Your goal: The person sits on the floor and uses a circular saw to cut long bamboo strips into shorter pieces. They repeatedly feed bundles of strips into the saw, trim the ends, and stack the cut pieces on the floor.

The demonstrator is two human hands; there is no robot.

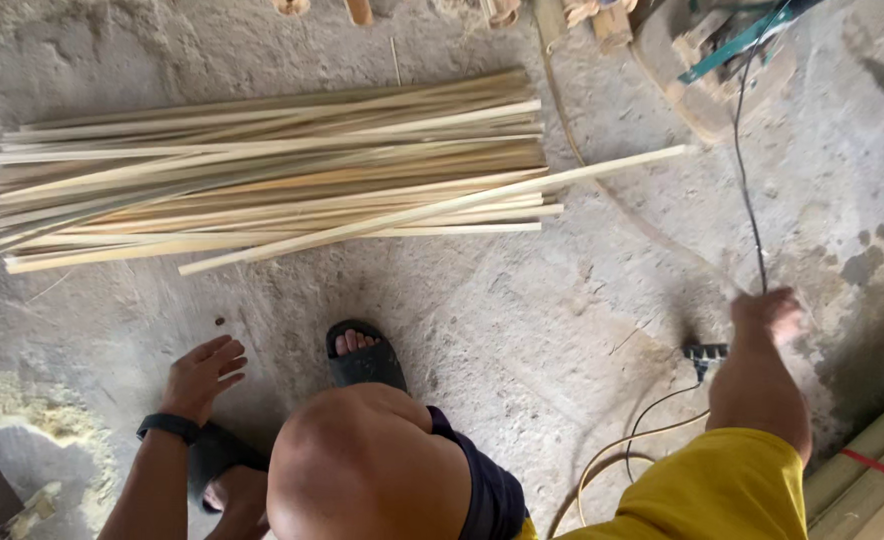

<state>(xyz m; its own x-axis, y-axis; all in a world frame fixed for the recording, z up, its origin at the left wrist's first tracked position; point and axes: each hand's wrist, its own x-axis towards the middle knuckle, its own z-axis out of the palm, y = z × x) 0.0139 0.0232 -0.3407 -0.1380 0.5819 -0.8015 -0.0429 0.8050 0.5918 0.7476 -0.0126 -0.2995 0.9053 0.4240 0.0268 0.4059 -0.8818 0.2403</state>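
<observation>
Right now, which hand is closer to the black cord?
The right hand. It is up at the black cord, seemingly gripping it. The left hand is far off, open above the floor near the sandal.

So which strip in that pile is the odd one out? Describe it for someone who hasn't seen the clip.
Find the pile of split bamboo strips on the concrete floor. One long pale strip lies diagonally across its front edge. Only it sticks out well past the pile's right end, up toward the machine.
</observation>
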